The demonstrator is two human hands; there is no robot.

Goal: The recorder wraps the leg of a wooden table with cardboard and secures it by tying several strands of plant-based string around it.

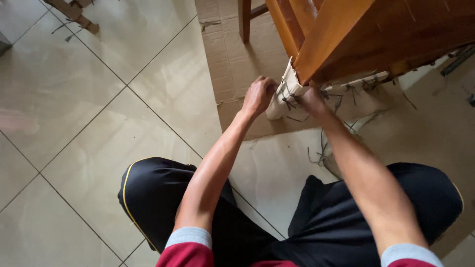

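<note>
Covering floor: glossy pale beige tiles [74, 99], large squares with thin dark grout lines, filling the 9 o'clock half.
Cardboard: flat brown corrugated sheet [232, 59], matt and creased, under the furniture at 12 o'clock.
Furniture: smooth orange-brown wooden frame [376, 29] with slanting straight rails, at 1 o'clock.
Wrapping: off-white ribbed padding [284, 94] bound with thin dark fraying strings, wrapped on the frame's lower corner, just above centre.
Left hand: [258, 95] fingers curled tight, pressing the padding's 9 o'clock edge.
Right hand: [312, 101] at the padding's 3 o'clock side, touching it; fingers hidden, so I cannot tell how far they close.
</note>
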